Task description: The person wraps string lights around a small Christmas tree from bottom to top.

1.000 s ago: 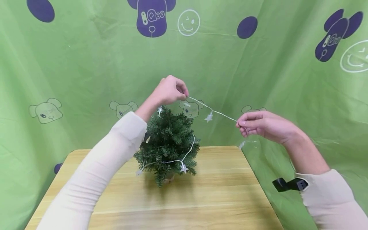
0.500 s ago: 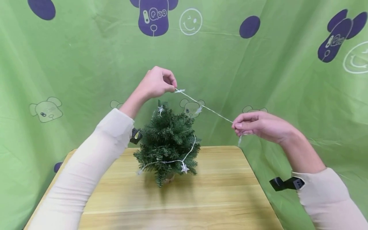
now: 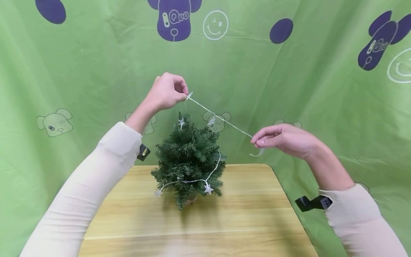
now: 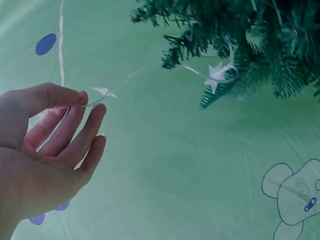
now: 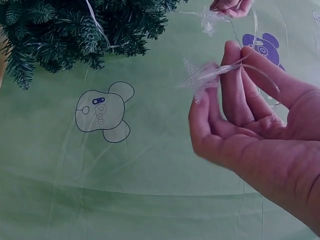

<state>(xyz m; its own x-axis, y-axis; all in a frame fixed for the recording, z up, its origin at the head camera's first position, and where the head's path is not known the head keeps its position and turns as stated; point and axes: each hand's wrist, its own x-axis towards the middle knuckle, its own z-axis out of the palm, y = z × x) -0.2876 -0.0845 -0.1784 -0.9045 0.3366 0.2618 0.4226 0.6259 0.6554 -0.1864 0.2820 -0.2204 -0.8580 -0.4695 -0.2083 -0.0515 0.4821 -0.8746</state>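
A small green artificial Christmas tree (image 3: 189, 160) stands on the table, wound with a thin star string light. One star (image 3: 181, 123) sits near its top, another (image 3: 208, 188) low at the front. Above the tree's upper left, my left hand (image 3: 168, 91) pinches the string light (image 3: 229, 124) between thumb and fingers, beside a star (image 4: 105, 92). To the right of the tree, my right hand (image 3: 285, 141) pinches the same wire lower down. In the right wrist view a clear star (image 5: 201, 79) rests against the fingers of that hand. The stretch between the hands is nearly straight.
The wooden table (image 3: 199, 235) lies under the tree. A green curtain (image 3: 96, 64) with purple and white cartoon prints hangs behind and around it. A black wrist device (image 3: 313, 203) sits at the right cuff.
My left hand has moved left and up, drawing the string light to a longer, straighter span. The right hand has shifted slightly left. The tree stays in place.
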